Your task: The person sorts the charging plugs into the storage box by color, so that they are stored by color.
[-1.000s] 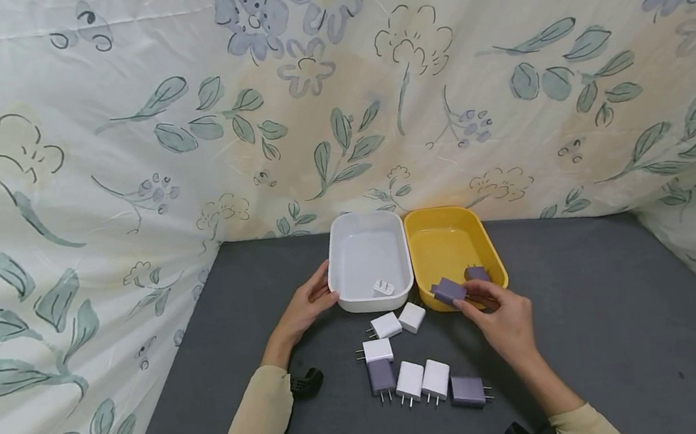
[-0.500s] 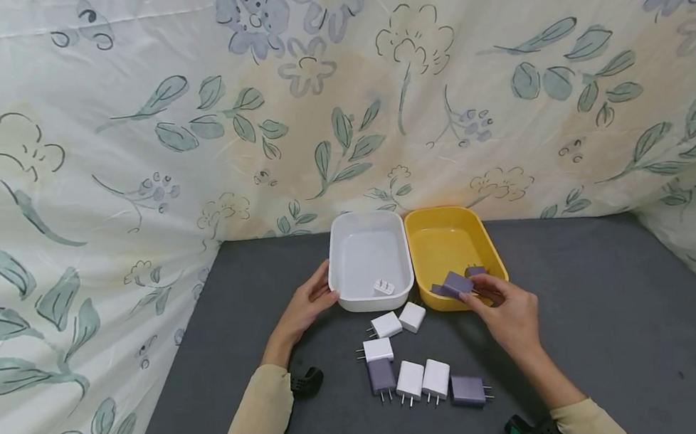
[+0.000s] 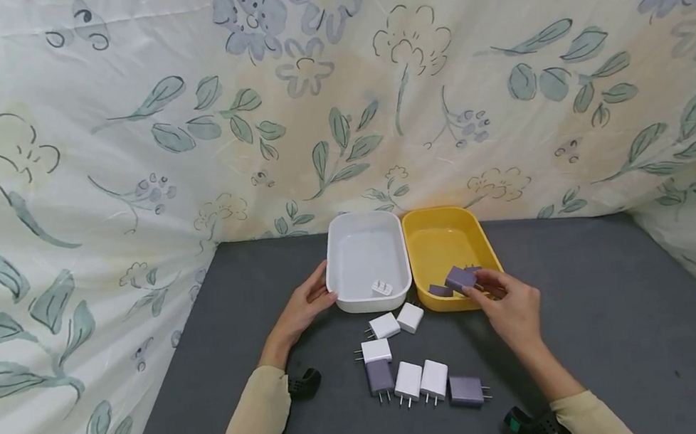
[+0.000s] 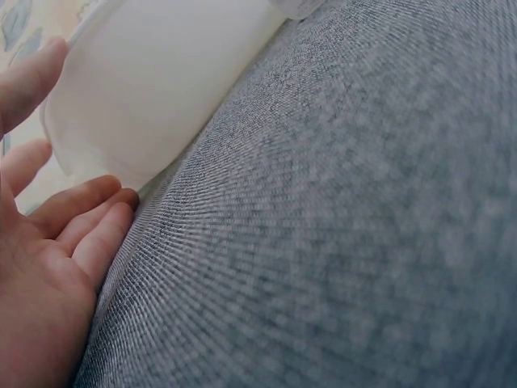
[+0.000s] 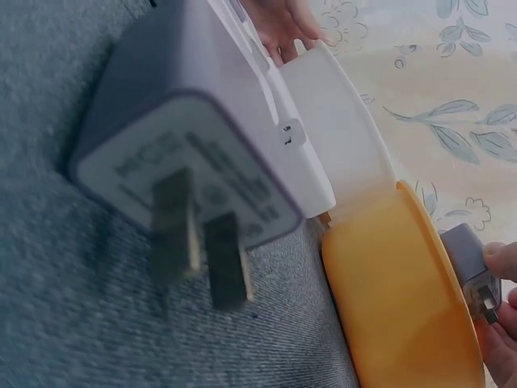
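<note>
In the head view, my right hand (image 3: 512,302) pinches a purple charger plug (image 3: 460,278) between thumb and fingers above the near end of the yellow bin (image 3: 443,235). Another purple charger (image 3: 440,291) lies in that bin, and one more is partly hidden behind the held plug. The right wrist view shows the held charger (image 5: 464,252) by the yellow rim, prongs out. My left hand (image 3: 302,309) rests against the left side of the white bin (image 3: 363,240), its fingers touching the wall (image 4: 137,89) in the left wrist view. One white charger (image 3: 382,287) lies inside.
Several white chargers (image 3: 434,379) lie on the grey table (image 3: 593,332) before the bins. Among them are two purple chargers, one at the right end (image 3: 466,390) and one to the left (image 3: 380,376). A floral cloth (image 3: 335,104) hangs behind the bins.
My right hand has shifted slightly right and up with the held charger, uncovering more of the purple charger in the yellow bin. My left hand stays at the white bin.
</note>
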Demonstrator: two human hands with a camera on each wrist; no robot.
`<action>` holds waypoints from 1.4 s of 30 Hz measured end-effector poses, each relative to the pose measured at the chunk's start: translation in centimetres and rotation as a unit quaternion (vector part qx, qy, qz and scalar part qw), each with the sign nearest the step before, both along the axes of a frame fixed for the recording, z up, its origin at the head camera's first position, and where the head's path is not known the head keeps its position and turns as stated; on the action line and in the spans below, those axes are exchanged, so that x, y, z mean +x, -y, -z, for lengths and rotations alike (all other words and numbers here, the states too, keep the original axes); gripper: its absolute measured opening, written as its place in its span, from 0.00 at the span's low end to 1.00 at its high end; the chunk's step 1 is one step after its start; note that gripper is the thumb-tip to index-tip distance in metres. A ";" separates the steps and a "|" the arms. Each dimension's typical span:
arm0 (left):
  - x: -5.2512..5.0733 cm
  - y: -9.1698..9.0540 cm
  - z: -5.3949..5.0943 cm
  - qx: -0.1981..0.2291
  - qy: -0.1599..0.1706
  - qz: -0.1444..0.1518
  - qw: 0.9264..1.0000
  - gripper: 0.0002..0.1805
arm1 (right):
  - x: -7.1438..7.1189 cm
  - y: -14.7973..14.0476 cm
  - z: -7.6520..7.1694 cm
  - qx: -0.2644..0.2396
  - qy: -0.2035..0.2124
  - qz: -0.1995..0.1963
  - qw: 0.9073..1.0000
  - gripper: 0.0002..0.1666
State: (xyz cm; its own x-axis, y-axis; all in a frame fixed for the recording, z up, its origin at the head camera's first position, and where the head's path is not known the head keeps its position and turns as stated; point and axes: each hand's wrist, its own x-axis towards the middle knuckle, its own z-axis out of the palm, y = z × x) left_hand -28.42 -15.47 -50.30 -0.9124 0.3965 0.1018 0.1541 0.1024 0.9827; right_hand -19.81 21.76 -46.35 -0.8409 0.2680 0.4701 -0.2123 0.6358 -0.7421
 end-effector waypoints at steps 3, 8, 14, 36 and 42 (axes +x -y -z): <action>0.1 0.0 -0.2 -0.002 0.006 0.000 1.000 0.41 | -0.2 -0.2 0.0 0.007 0.003 0.003 1.000 0.21; 0.8 -0.1 -1.6 -0.002 0.012 0.008 1.000 0.42 | -0.6 -0.7 0.0 0.013 0.008 0.006 1.000 0.21; 1.5 -0.3 -2.6 -0.004 0.007 0.007 1.000 0.41 | -1.0 -1.0 0.1 0.033 0.010 0.015 0.999 0.22; 0.3 -0.1 -0.4 0.002 -0.004 0.002 1.000 0.40 | -1.5 -0.7 0.0 -0.004 0.003 0.047 0.999 0.19; 0.0 0.0 0.0 0.000 -0.008 0.000 1.000 0.40 | -1.3 -0.7 0.1 -0.007 -0.021 0.033 0.999 0.16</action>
